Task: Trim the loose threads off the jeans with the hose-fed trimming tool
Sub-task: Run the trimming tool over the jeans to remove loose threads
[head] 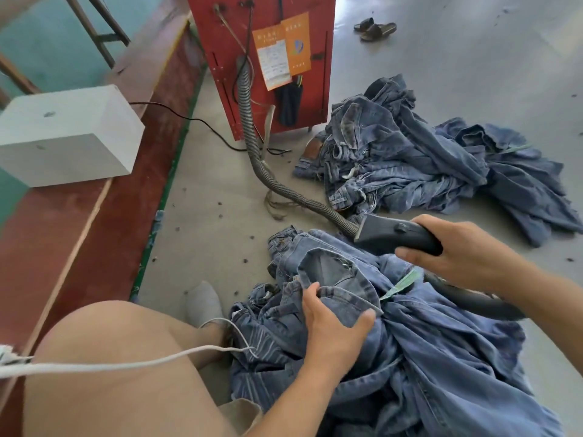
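Crumpled blue jeans (410,357), waistband folded over, dark seams showing.

- We found a grey floor (457,74) carrying everything.
- A red machine cabinet (262,58) stood on it.
- A ribbed hose (252,143) ran from the cabinet across the floor.
- A heap of jeans (410,162) lay just beside the cabinet.
- A second denim pile (426,357) lay nearer us.
- A pair of sandals (375,28) lay well apart.
- We noted dark specks (219,205) scattered about.
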Demonstrator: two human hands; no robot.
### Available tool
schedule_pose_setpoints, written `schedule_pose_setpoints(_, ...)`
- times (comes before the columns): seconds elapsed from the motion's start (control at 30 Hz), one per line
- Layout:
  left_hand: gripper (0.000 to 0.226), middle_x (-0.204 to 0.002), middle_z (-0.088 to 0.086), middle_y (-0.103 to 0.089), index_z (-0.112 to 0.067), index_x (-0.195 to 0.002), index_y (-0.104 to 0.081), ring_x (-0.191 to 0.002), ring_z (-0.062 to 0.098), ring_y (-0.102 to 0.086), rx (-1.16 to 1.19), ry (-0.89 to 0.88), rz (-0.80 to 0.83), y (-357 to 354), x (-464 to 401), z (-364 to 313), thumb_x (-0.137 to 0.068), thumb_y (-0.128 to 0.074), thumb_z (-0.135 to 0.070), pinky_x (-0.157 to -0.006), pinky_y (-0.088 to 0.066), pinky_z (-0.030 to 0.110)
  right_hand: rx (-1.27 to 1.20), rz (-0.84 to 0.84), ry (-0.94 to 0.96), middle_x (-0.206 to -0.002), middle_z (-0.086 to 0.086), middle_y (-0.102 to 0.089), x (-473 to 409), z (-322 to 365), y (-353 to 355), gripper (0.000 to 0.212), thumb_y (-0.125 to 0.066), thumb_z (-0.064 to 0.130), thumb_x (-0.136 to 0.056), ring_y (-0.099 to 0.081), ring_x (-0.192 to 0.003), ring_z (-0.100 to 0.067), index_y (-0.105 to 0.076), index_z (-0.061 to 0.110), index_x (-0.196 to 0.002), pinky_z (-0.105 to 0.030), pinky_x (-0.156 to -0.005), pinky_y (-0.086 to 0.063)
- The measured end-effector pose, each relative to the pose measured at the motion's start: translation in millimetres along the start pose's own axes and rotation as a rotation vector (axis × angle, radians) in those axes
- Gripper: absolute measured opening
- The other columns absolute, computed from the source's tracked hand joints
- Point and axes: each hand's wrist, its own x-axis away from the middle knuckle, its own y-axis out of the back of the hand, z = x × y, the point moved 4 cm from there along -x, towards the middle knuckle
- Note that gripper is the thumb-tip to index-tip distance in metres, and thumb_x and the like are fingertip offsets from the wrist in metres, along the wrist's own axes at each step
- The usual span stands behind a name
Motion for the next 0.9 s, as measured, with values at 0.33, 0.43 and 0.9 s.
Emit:
schedule_pose_setpoints(0.33,0.046,-0.123,-0.014,-0.027,-0.030,-0.118,-0.054,-0.114,0.007,-0.046,-0.216,-0.270,-0.218,-25,7,-2,-0.084,-0.081,-0.014,-0.100,-0.042,0.016,0.261,0.247,-0.117,-0.077,0.012,-0.063,4,4,-18,0.037,-0.064,0.069,-0.087,-0.060,-0.071,-0.007,-0.055,0.033,-0.083,-0.028,-0.058,-0.041)
schedule_pose_setpoints(0.43,0.046,-0.122,-0.015,-0.028,-0.033,-0.114,-0.052,-0.115,0.006,-0.047,-0.193,-0.248,-0.225,-26,4,4,-0.084,-0.081,-0.015,-0.097,-0.042,0.014,0.335,0.270,-0.139,-0.081,0.014,-0.058,-7,5,-46,0.036,-0.061,0.066,-0.089,-0.057,-0.072,-0.013,-0.050,0.032,-0.087,-0.033,-0.061,-0.041)
schedule_pose_setpoints(0.9,0.032,-0.121,-0.012,-0.036,-0.027,-0.108,-0.057,-0.107,-0.008,-0.048,-0.139,-0.207,-0.188,-25,-5,8,-0.087,-0.079,-0.017,-0.085,-0.034,-0.003,0.336,0.350,-0.147,-0.085,0.010,-0.061,-15,-11,-51,0.034,-0.065,0.063,-0.090,-0.061,-0.076,-0.015,-0.058,0.029,-0.091,-0.031,-0.063,-0.046)
